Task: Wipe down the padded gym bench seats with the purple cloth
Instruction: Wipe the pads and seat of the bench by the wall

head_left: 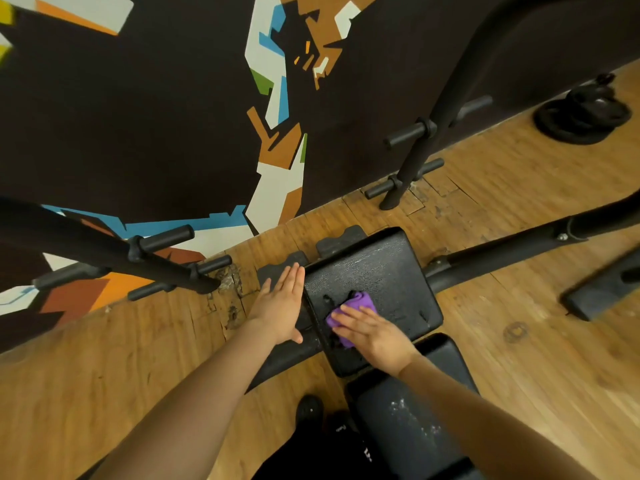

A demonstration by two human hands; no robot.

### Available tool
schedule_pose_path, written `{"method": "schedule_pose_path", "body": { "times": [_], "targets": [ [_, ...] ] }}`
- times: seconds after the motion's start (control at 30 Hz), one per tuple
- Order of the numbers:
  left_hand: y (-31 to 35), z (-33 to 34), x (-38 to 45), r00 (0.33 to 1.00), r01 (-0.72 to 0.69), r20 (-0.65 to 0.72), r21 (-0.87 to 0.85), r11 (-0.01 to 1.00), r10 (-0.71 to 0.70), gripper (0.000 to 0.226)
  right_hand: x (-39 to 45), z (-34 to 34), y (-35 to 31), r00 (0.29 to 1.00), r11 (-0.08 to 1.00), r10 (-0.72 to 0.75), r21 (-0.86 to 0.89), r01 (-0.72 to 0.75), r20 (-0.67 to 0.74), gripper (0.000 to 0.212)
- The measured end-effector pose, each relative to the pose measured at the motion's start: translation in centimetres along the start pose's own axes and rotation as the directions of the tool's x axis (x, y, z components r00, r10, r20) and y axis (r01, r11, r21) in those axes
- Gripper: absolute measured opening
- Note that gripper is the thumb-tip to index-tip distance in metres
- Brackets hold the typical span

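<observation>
I'm looking down into a gym. A black padded bench seat sits on a dark steel frame, with a second pad nearer me. Uprights to either side carry stubby plate-storage pegs, and a stack of black weight plates lies on the worn wooden plank floor by the wall (the boards are chipped around the rack feet). The dark wall bears an angular, multicoloured mural.
</observation>
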State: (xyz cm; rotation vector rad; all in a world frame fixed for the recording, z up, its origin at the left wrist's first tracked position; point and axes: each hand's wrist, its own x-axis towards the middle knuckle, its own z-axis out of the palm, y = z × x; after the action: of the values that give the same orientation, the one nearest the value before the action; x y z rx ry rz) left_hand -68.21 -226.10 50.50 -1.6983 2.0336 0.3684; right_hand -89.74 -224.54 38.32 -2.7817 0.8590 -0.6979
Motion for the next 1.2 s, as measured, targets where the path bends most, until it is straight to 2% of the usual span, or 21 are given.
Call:
{"method": "schedule_pose_path", "body": {
  "times": [0.07,0.17,0.23,0.3,0.43,0.57,0.63,0.77,0.8,0.9,1.0,1.07,1.2],
  "targets": [
    [0.0,-0.1,-0.1,1.0,0.002,-0.001,-0.004,1.0,-0.002,0.126,-1.3,-1.2,2.2,0.992,0.994,0.114,0.003,-0.114,-0.059,0.052],
    [0.0,0.0,0.0,1.0,-0.007,0.001,0.001,1.0,0.007,0.126,-3.8,-3.0,5.3,0.932,0.936,0.351,0.039,-0.349,-0.092,0.067],
    [0.1,0.1,0.1,1.0,-0.009,0.004,0.028,1.0,0.009,0.127,-4.2,-3.5,5.5,0.911,0.914,0.405,0.03,-0.404,-0.08,0.062],
    [0.1,0.1,0.1,1.0,-0.011,0.005,0.029,1.0,0.011,0.126,-3.4,-3.4,4.6,0.88,0.889,0.458,0.04,-0.457,-0.128,0.053],
    [0.2,0.2,0.0,1.0,-0.007,-0.012,0.03,1.0,0.007,0.124,-2.3,-2.8,3.4,0.706,0.754,0.651,0.136,-0.642,-0.277,0.044],
    [0.2,0.2,0.2,1.0,-0.012,0.008,0.05,0.999,0.012,0.123,-2.2,-1.2,1.9,0.65,0.719,0.686,0.168,-0.674,-0.328,0.044],
    [0.2,0.3,0.3,1.0,-0.015,0.008,0.06,0.998,0.015,0.123,-1.9,-0.1,0.0,0.661,0.733,0.672,0.175,-0.657,-0.334,0.042],
    [0.6,0.8,0.4,1.0,0.021,0.007,0.089,0.996,-0.021,0.127,-1.4,3.8,-6.1,0.857,0.893,0.451,0.119,-0.435,-0.249,0.033],
    [0.7,0.8,0.4,0.999,0.032,0.001,0.097,0.995,-0.033,0.126,-1.3,4.4,-7.0,0.88,0.907,0.421,0.11,-0.407,-0.218,0.035],
    [1.2,0.9,0.2,0.998,0.063,-0.026,0.086,0.994,-0.061,0.12,-1.4,4.4,-6.5,0.913,0.928,0.373,0.087,-0.363,-0.168,0.04],
    [1.8,1.0,0.1,0.995,0.091,-0.054,0.072,0.993,-0.087,0.115,-3.1,2.9,-3.6,0.965,0.971,0.24,0.052,-0.235,-0.107,0.044],
    [2.0,1.0,0.1,0.994,0.102,-0.054,0.067,0.993,-0.098,0.114,-4.7,1.3,-0.9,0.957,0.966,0.259,0.042,-0.256,-0.129,0.044],
    [2.1,1.2,0.1,0.993,0.105,-0.057,0.04,0.994,-0.103,0.114,-6.7,-2.0,3.2,0.846,0.877,0.476,0.062,-0.476,-0.242,0.043]
  ]
}}
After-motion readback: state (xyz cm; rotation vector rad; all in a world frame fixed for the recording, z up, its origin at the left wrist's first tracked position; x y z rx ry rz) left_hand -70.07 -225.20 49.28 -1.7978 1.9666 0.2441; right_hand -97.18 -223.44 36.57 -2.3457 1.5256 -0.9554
